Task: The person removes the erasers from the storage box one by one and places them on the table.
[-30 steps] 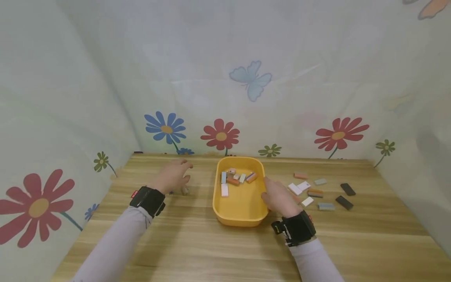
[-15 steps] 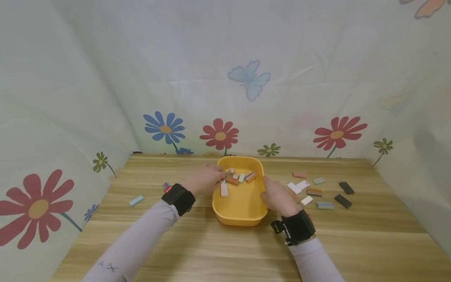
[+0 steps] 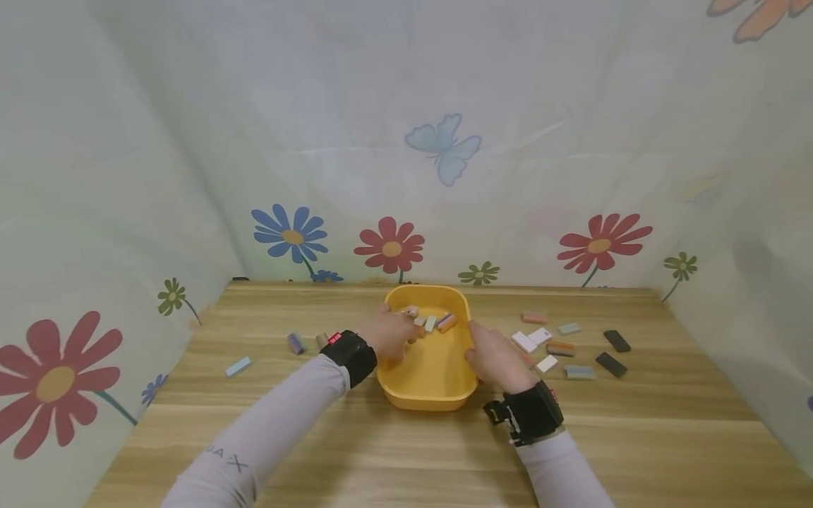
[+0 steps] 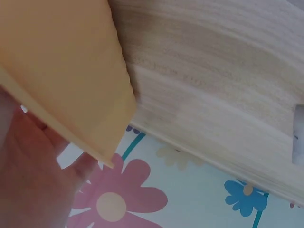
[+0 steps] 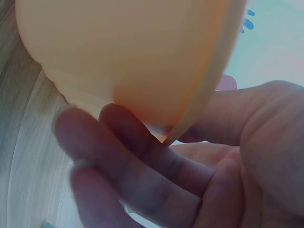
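Note:
A yellow plastic bin (image 3: 428, 403) stands mid-table with several small eraser-like blocks toward its far end. My left hand (image 3: 389, 333) reaches over the bin's left wall, its fingertips down beside an orange block (image 3: 420, 330). Whether those fingers hold a block is hidden; in the left wrist view the bin wall (image 4: 66, 71) covers them. A pale block (image 3: 430, 324) and an orange-and-purple block (image 3: 447, 322) lie farther right inside. My right hand (image 3: 498, 358) grips the bin's right rim, thumb on one side and curled fingers on the other in the right wrist view.
Right of the bin lie several blocks, including a white block (image 3: 546, 364), a striped block (image 3: 561, 348) and a black block (image 3: 612, 365). On the left are a light blue block (image 3: 238, 367), a purple block (image 3: 296, 343) and a tan block (image 3: 322, 341). A flowered curtain (image 3: 356, 141) borders the table.
My left hand has moved right from over the left blocks, across the bin's left rim and deeper inside. My right hand keeps its grip on the rim.

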`<state>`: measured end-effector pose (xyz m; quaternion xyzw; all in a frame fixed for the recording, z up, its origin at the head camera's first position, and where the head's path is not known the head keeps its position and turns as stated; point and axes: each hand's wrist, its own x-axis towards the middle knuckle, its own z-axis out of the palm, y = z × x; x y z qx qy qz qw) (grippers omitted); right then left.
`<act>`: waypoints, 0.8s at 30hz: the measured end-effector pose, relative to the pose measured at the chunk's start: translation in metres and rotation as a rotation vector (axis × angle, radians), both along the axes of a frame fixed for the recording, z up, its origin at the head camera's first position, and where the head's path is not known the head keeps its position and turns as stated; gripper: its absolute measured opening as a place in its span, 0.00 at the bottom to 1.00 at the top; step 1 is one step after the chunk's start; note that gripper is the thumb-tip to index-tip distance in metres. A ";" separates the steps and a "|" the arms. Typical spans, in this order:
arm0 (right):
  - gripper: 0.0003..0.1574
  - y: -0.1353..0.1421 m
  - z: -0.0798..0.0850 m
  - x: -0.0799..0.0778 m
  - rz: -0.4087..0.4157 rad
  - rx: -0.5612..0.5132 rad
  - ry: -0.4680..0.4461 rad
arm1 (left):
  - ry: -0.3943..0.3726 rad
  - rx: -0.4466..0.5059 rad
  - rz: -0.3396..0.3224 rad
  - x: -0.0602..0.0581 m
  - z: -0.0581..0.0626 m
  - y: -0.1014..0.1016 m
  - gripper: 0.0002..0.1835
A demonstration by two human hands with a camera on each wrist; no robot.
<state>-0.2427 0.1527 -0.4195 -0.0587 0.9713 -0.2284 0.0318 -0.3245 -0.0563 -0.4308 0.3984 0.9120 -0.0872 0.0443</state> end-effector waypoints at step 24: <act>0.34 -0.002 0.001 0.002 -0.014 0.027 -0.025 | 0.029 -0.001 -0.042 0.002 -0.011 0.001 0.14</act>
